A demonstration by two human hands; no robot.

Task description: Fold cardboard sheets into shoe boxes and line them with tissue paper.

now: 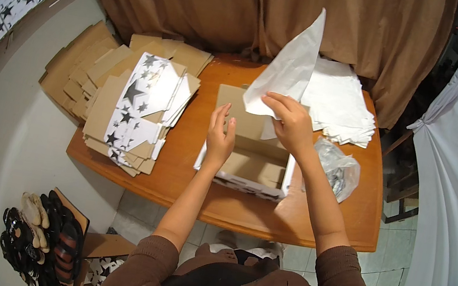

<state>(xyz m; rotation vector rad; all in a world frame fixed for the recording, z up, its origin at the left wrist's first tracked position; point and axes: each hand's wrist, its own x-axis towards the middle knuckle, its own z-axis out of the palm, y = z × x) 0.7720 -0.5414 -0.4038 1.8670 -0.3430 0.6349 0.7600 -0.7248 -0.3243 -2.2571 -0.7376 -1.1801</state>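
Right hand: the right hand (291,123) has thumb and fingers clamped on the lower part of a sheet (289,63).
Sheet: white, thin, raised over the far part of the box (247,185), its tip pointing far.
Left hand: the left hand (220,140) is over the box's left side, thumb and fingers apart, gripping nothing; whether it touches the box I cannot tell.
Box: open, brown inside, starred on its near wall, in the middle of the table (219,205).
Paper stack: the white stack (340,101) lies far right.
Bag: the clear bag (342,176) lies right of the box, nearer than the stack.
Cardboard: flat pieces (105,102) pile at left.
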